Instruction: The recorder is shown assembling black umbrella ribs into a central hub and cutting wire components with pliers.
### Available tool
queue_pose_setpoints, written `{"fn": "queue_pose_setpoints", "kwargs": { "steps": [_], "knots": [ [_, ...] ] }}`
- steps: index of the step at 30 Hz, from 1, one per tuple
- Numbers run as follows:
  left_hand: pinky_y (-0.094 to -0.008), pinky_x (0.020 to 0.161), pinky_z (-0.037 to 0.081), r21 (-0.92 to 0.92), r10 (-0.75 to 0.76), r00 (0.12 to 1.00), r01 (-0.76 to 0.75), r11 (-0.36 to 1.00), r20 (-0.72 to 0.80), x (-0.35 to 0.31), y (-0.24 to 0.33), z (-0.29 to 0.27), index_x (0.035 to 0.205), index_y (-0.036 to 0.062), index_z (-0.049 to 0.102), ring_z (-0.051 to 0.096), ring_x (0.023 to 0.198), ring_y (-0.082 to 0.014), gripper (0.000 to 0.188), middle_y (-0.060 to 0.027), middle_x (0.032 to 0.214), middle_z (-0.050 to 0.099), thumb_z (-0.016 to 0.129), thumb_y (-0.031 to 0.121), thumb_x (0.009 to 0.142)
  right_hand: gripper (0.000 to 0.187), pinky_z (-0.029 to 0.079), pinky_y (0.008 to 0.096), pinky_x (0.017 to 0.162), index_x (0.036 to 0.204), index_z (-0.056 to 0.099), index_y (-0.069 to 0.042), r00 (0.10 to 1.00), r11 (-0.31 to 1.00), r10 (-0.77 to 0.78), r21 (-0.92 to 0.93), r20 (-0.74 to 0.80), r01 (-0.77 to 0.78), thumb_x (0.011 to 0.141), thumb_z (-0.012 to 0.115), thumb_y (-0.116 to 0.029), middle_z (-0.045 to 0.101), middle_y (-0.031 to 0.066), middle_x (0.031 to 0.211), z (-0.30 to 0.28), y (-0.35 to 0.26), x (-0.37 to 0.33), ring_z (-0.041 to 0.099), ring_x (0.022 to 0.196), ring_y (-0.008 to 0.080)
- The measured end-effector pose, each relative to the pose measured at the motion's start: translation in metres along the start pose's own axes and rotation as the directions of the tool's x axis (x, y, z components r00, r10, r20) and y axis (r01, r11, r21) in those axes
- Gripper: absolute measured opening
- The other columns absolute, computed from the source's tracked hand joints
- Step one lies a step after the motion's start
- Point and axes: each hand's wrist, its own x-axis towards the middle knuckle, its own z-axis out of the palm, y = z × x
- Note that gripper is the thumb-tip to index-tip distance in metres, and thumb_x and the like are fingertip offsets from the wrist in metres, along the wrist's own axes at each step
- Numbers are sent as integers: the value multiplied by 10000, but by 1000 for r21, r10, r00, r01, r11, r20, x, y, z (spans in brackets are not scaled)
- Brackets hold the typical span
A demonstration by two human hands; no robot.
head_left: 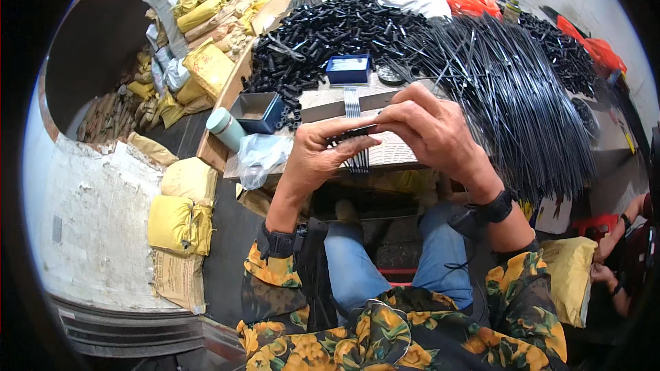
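My left hand (318, 153) is closed, thumb and fingers pinching a row of thin metal rods (352, 102) side by side near the table's front edge. A dark strip or row of small black pieces (353, 133) crosses the rods between my hands; its exact kind is too small to tell. My right hand (430, 130) meets it from the right, fingertips pinched at the strip's right end. Its curled fingers hide what lies under them. Just beyond the rods stands a small blue box (348, 69) with pale contents.
Black tubular pieces (330, 27) are heaped at the back, long dark rods (505, 103) at the right. An open grey-blue box (257, 113), a pale green flask (225, 128) and a clear plastic bag (258, 158) sit left. Another person's hand (605, 275) touches a yellow sack (567, 278).
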Motion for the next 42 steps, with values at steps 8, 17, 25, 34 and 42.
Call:
{"fn": "queue_pose_setpoints", "kwargs": {
  "steps": [8,17,25,34,42],
  "knots": [
    [-260,820,485,33,-217,968,214,976,126,-9,-28,-17,1118,17,583,597,964,-121,342,-58,990,660,659,83,791,238,478,278,494,929,640,-94,998,997,60,44,23,-61,726,581,16,532,53,782,1,-6,3,574,610,177],
    [-222,762,482,-62,-35,998,39,997,58,-6,-14,-16,1002,-5,649,598,850,-84,212,-63,935,667,644,73,805,248,458,259,460,910,652,-130,997,999,0,-50,80,4,703,599,-4,524,23,757,-1,-9,12,558,576,147],
    [-227,752,493,-99,53,998,-56,994,-25,-4,-11,-11,1023,-26,629,619,851,-126,223,-106,910,659,626,31,808,271,466,267,468,929,649,-154,997,997,38,-74,67,-33,707,592,-9,520,20,767,2,-13,10,571,589,146],
    [-282,735,495,225,254,967,-253,941,25,-4,-29,-21,979,-4,646,639,838,-191,290,-117,914,665,706,156,745,325,494,320,578,1046,558,-98,980,999,-17,-47,196,27,732,542,-13,525,62,824,-4,-20,16,598,676,223],
    [-313,697,501,373,448,892,-436,819,59,2,-37,-15,924,2,649,647,827,-277,367,-142,905,658,758,214,645,318,489,342,653,1059,512,-63,980,994,-100,48,174,93,743,546,-51,512,102,901,6,-14,12,585,744,267]
  ]
}}
